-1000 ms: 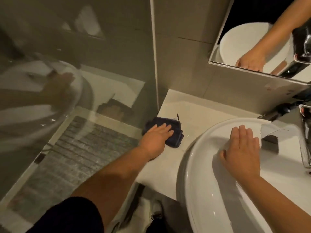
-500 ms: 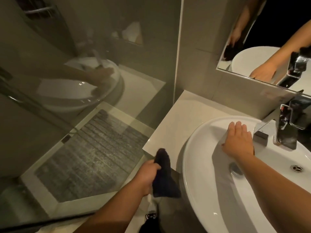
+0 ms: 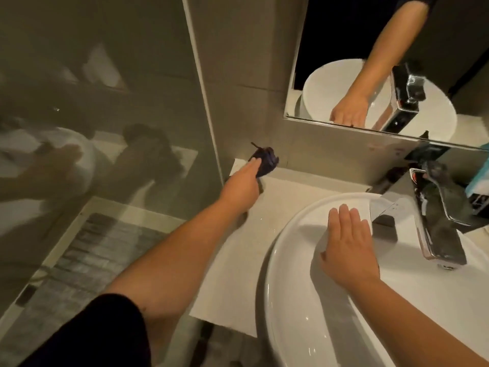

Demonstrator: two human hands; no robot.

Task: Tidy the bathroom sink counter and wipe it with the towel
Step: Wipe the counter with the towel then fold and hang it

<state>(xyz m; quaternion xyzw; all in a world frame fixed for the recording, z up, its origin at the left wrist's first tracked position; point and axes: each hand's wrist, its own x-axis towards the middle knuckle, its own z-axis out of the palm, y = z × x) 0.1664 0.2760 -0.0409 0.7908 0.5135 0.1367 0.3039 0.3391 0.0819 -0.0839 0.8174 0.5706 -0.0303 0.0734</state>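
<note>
My right hand lies flat and spread inside the white sink, grasping nothing. Further out, my left hand presses the dark towel, bunched under its fingers, into the counter's far corner against the wall.

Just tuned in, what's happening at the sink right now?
A person is wiping the counter beside the basin. The left hand presses a dark towel into the far corner, where the counter meets the wall and the glass shower panel. The right hand rests flat and empty on the basin's inner wall, near the faucet.
</note>
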